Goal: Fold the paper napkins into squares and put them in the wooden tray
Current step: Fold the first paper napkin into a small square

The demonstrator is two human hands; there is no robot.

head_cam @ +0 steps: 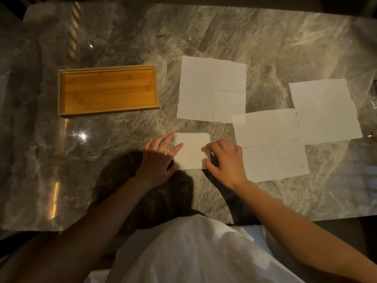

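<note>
Far left on the tabletop (204,27), wooden tray (60,92). Near centre, left hand (159,158), fingers straight, pressing the folded napkin (191,152); right hand (226,160), fingers curled, pinching its right edge. Further right, three unfolded napkins (212,88) lying flat.

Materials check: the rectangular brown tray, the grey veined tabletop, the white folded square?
Rectangular brown tray: bamboo or light wood, smooth; parallel grain strips.
Grey veined tabletop: polished marble or lookalike; glossy reflections.
White folded square: likely thin matte paper; stacked edges at its left.
</note>
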